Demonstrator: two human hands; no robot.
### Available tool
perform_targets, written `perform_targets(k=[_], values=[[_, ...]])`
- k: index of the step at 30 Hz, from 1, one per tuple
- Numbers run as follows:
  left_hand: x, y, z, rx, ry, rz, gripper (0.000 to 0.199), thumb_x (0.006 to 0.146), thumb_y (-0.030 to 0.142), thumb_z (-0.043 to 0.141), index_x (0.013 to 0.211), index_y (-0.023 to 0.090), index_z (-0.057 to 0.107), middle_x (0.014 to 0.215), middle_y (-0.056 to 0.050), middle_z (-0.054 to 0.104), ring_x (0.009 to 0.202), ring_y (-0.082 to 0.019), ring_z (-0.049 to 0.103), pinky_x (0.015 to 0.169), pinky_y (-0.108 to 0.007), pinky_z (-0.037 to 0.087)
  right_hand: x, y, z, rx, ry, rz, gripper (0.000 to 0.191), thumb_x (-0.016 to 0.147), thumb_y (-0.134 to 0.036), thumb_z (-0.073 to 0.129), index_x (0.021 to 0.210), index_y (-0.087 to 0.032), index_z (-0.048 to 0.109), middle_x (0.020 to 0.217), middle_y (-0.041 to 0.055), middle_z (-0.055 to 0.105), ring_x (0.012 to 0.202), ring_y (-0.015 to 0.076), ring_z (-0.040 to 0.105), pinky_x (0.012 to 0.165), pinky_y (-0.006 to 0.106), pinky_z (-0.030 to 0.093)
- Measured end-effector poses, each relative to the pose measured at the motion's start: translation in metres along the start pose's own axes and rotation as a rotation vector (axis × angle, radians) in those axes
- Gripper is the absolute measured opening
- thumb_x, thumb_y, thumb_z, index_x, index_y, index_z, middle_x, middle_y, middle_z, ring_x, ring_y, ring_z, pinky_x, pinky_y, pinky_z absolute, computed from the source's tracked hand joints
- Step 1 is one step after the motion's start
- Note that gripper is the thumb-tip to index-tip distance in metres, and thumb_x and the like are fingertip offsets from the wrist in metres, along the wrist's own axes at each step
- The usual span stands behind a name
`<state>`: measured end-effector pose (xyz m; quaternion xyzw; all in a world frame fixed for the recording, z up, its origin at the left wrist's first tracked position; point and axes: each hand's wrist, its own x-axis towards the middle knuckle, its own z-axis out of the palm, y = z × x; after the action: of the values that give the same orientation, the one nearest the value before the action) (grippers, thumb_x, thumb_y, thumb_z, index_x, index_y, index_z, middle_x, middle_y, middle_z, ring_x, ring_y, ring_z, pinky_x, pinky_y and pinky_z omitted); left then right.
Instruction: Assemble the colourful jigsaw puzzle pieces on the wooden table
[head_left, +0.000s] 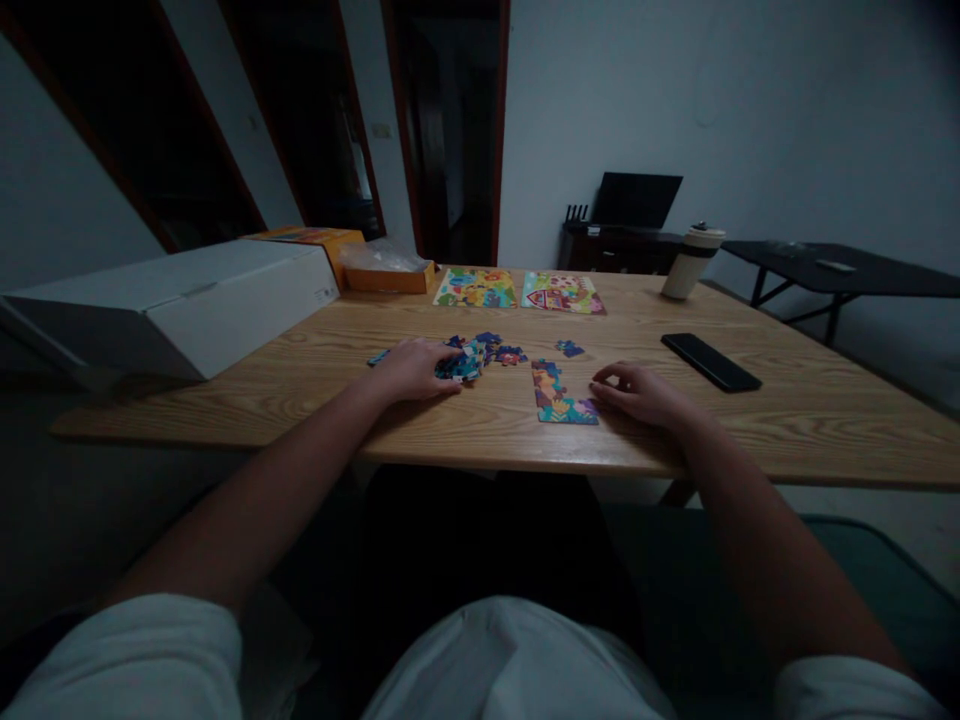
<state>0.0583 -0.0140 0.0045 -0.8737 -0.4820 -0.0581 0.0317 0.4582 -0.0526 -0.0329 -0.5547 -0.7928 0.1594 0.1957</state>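
Note:
My left hand (418, 370) rests at the left side of a pile of loose puzzle pieces (471, 358), its fingers apart and curved around the pile's edge. A partly joined puzzle section (551, 395) lies flat on the wooden table (495, 440), in an L shape with orange, purple and teal parts. Just right of its lower end is my right hand (626, 392), fingers bent, the fingertips close to the section's right edge; whether they hold a small piece is too dark to tell. A separate dark blue piece (569, 348) lies above the section.
Two colourful puzzle pictures (476, 288) (562, 293) lie at the table's back. A white box (247, 295) and an orange tray with plastic wrap (390, 278) stand at the left. A black phone (710, 361) and a white cup (691, 264) are on the right.

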Motion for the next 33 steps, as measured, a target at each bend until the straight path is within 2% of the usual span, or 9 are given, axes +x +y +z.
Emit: perform_targets(k=[5, 8, 13, 19, 21, 24, 27, 30, 33], values=[[0.002, 0.0, -0.001, 0.013, -0.004, 0.057, 0.055, 0.084, 0.058, 0.058, 0.127, 0.026, 0.065, 0.124, -0.009, 0.068, 0.111, -0.03, 0.061, 0.095, -0.038, 0.043, -0.001, -0.004, -0.001, -0.006, 0.004, 0.003, 0.034, 0.091, -0.048, 0.054, 0.102, -0.019, 0.07, 0.104, 0.0114, 0.071, 0.085, 0.0235, 0.066, 0.075, 0.035, 0.051], [0.001, 0.003, -0.001, -0.004, -0.005, 0.037, 0.055, 0.083, 0.057, 0.059, 0.128, 0.026, 0.065, 0.123, -0.009, 0.068, 0.111, -0.03, 0.061, 0.094, -0.038, 0.044, -0.001, -0.005, -0.001, -0.001, -0.001, 0.003, 0.033, 0.092, -0.046, 0.054, 0.103, -0.019, 0.07, 0.105, 0.0116, 0.071, 0.087, 0.0238, 0.066, 0.077, 0.035, 0.05], [-0.002, -0.001, -0.009, -0.039, 0.059, -0.033, 0.056, 0.079, 0.055, 0.062, 0.128, 0.028, 0.064, 0.118, -0.006, 0.07, 0.106, -0.028, 0.063, 0.09, -0.034, 0.045, 0.0, -0.003, -0.001, 0.008, -0.017, 0.024, 0.033, 0.092, -0.046, 0.054, 0.103, -0.019, 0.07, 0.107, 0.0117, 0.071, 0.09, 0.0241, 0.066, 0.078, 0.034, 0.05], [-0.003, -0.029, -0.026, -0.118, 0.163, -0.217, 0.052, 0.077, 0.054, 0.065, 0.121, 0.026, 0.067, 0.107, -0.005, 0.073, 0.097, -0.027, 0.065, 0.082, -0.034, 0.048, 0.002, -0.006, 0.001, -0.014, -0.004, 0.024, 0.031, 0.091, -0.044, 0.054, 0.101, -0.019, 0.07, 0.106, 0.012, 0.07, 0.091, 0.0239, 0.065, 0.079, 0.033, 0.049], [-0.005, -0.041, -0.023, -0.16, 0.162, -0.29, 0.052, 0.075, 0.054, 0.068, 0.118, 0.026, 0.068, 0.104, -0.006, 0.073, 0.093, -0.027, 0.066, 0.078, -0.034, 0.049, 0.006, -0.007, 0.0, -0.028, -0.004, 0.029, 0.032, 0.091, -0.045, 0.055, 0.101, -0.019, 0.071, 0.105, 0.0119, 0.071, 0.089, 0.0235, 0.065, 0.078, 0.033, 0.048], [-0.008, -0.063, -0.007, -0.263, 0.184, -0.366, 0.056, 0.074, 0.055, 0.068, 0.119, 0.023, 0.065, 0.104, -0.008, 0.071, 0.088, -0.026, 0.066, 0.071, -0.033, 0.05, 0.017, -0.007, -0.007, -0.086, -0.017, 0.088, 0.037, 0.088, -0.048, 0.058, 0.108, -0.019, 0.07, 0.096, 0.0108, 0.073, 0.079, 0.0223, 0.066, 0.071, 0.032, 0.047], [-0.012, -0.087, 0.011, -0.44, 0.218, -0.427, 0.066, 0.07, 0.046, 0.073, 0.128, 0.02, 0.056, 0.102, -0.008, 0.069, 0.083, -0.023, 0.065, 0.066, -0.03, 0.051, 0.037, -0.008, -0.018, -0.157, -0.008, 0.17, 0.042, 0.087, -0.049, 0.06, 0.115, -0.019, 0.069, 0.09, 0.0098, 0.073, 0.072, 0.0215, 0.066, 0.065, 0.031, 0.045], [-0.015, -0.103, 0.02, -0.541, 0.331, -0.458, 0.064, 0.067, 0.041, 0.074, 0.124, 0.019, 0.055, 0.101, -0.008, 0.066, 0.082, -0.02, 0.063, 0.066, -0.029, 0.052, 0.065, -0.008, -0.019, -0.169, -0.03, 0.216, 0.048, 0.087, -0.05, 0.06, 0.121, -0.016, 0.066, 0.097, 0.0113, 0.074, 0.075, 0.0221, 0.067, 0.067, 0.031, 0.046], [-0.018, -0.109, 0.02, -0.579, 0.399, -0.473, 0.057, 0.068, 0.04, 0.073, 0.119, 0.019, 0.056, 0.094, -0.005, 0.064, 0.079, -0.019, 0.062, 0.068, -0.028, 0.051, 0.089, -0.001, -0.005, -0.163, -0.005, 0.235, 0.06, 0.09, -0.054, 0.053, 0.134, -0.014, 0.058, 0.115, 0.016, 0.07, 0.092, 0.0265, 0.068, 0.079, 0.033, 0.048]])
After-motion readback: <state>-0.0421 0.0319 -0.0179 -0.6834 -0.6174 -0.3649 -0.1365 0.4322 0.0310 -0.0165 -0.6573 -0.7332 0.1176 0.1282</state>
